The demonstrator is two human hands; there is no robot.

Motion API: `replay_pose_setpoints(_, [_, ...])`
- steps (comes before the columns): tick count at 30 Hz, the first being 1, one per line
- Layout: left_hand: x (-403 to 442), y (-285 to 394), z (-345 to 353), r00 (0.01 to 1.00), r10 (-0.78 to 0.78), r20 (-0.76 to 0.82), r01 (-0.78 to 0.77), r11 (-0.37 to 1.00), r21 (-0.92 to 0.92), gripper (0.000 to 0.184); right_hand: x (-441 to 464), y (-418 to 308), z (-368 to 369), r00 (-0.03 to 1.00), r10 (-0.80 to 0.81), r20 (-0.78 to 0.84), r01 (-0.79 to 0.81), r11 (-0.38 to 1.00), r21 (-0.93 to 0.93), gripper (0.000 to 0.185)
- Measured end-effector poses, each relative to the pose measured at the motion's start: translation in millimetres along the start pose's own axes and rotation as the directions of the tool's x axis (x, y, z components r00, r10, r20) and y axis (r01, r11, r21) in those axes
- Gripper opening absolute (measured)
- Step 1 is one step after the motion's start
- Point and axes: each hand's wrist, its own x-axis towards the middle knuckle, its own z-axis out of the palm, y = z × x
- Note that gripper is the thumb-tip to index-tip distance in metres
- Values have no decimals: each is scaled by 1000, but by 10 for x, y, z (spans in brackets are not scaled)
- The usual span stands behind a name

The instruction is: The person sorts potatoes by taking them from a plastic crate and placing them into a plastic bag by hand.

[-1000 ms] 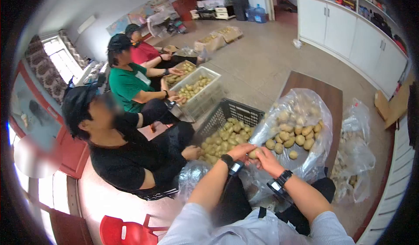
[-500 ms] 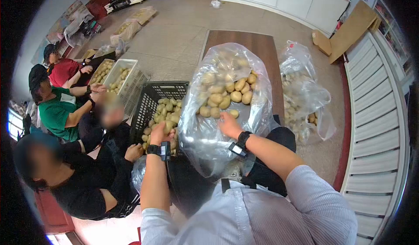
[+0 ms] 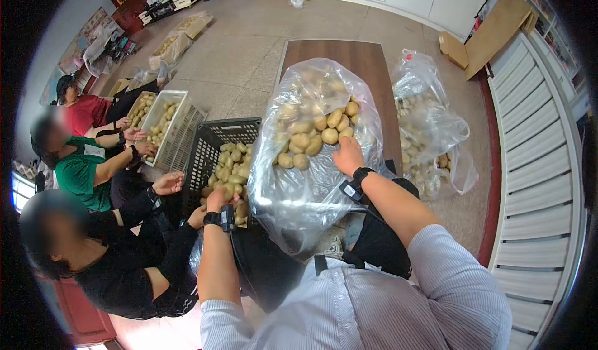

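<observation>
My left hand [image 3: 218,200] is down in the near end of the black plastic crate [image 3: 228,125], its fingers closed around a potato [image 3: 229,190] among the others there. My right hand [image 3: 349,155] is inside the mouth of a large clear plastic bag [image 3: 305,200], just below a pile of potatoes [image 3: 314,144]. Its fingers are curled in, and whatever they hold is hidden from me. The bag rests in front of me on a brown board.
Three people sit at the left; the nearest has a hand [image 3: 196,216] at the crate's rim. Beyond stands a white crate [image 3: 180,132] of potatoes. Another filled plastic bag [image 3: 430,125] lies at the right beside the brown board [image 3: 333,49]. A white radiator [image 3: 536,182] lines the right.
My right hand has shifted right and up in the bag; the loose potato beside it no longer shows. My left hand has moved lower and left in the crate.
</observation>
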Motion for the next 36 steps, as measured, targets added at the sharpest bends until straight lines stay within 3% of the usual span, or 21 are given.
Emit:
replay_pose_setpoints(4, [313, -52, -144, 998, -46, 30, 44, 997, 67, 26, -29, -36, -39, 1000, -17, -3, 17, 998, -53, 41])
replay_pose_setpoints(6, [397, -71, -204, 991, -84, 105, 75, 993, 90, 28, -18, -32, -47, 994, -102, -47, 84, 950, -300, 43])
replay_pose_setpoints(10, [387, -66, -195, 985, -107, 137, 92, 989, 113, 28, 12, -36, -198, 997, -82, 9, 77, 888, -454, 44])
replay_pose_setpoints(13, [327, -70, -153, 995, -35, 96, 35, 999, 2, 30, 84, -7, -332, 998, -50, 41, 65, 810, -583, 45])
replay_pose_setpoints(15, [302, -56, -154, 995, -16, 97, 9, 997, 74, 29, 166, 57, -418, 981, 133, 139, -49, 871, -488, 47])
replay_pose_setpoints(16, [300, -58, -165, 995, -7, 98, -4, 994, 111, 28, 194, 93, -431, 981, 134, 142, -48, 872, -488, 47])
replay_pose_setpoints(19, [536, -142, -309, 995, 11, 100, -29, 983, 180, 27, 286, 180, -525, 940, 337, 59, -272, 840, -469, 48])
replay_pose_setpoints(20, [963, -287, -536, 977, 96, 189, -149, 946, 288, 25, 310, 179, -585, 940, 336, 61, -270, 841, -469, 48])
replay_pose_setpoints(21, [1192, -373, -675, 944, 166, 284, -270, 884, 381, 24, 326, 181, -634, 900, 435, 40, -371, 810, -454, 50])
replay_pose_setpoints(23, [769, -210, -488, 963, 88, 256, -174, 926, 335, 24, 394, 267, -680, 831, 557, -5, -497, 738, -457, 53])
replay_pose_setpoints(24, [492, -105, -382, 973, 9, 232, -77, 955, 287, 25, 395, 289, -674, 831, 557, -4, -497, 738, -457, 53])
replay_pose_setpoints(25, [272, -33, -318, 973, 8, 231, -76, 955, 287, 25, 390, 303, -668, 834, 549, -64, -518, 737, -434, 51])
replay_pose_setpoints(26, [76, 34, -264, 893, 287, 347, -451, 566, 690, 27, 390, 319, -659, 832, 540, -123, -539, 737, -409, 49])
replay_pose_setpoints(27, [10, 62, -241, 710, 414, 570, -594, -83, 800, 28, 413, 381, -620, 833, 540, -123, -538, 737, -409, 49])
replay_pose_setpoints(29, [52, 72, -243, 740, 367, 564, -594, -39, 804, 27, 455, 491, -514, 967, 255, -18, -239, 878, -415, 39])
replay_pose_setpoints(30, [208, 22, -298, 754, 343, 561, -592, -18, 806, 28, 457, 406, -506, 967, 254, -15, -237, 879, -413, 39])
replay_pose_setpoints(31, [364, -28, -353, 767, 319, 557, -588, 4, 809, 29, 448, 238, -517, 989, 144, -41, -149, 949, -279, 34])
replay_pose_setpoints(32, [741, -181, -477, 879, 234, 414, -474, 505, 722, 30, 437, 105, -508, 996, 39, -82, -50, 989, -141, 28])
replay_pose_setpoints(33, [760, -186, -447, 944, 73, 321, -219, 867, 448, 30, 421, 71, -465, 978, -158, -135, 148, 986, -82, 24])
replay_pose_setpoints(36, [632, -174, -406, 962, 43, 269, -151, 906, 396, 28, 381, -3, -314, 984, -160, -81, 156, 986, -50, 29])
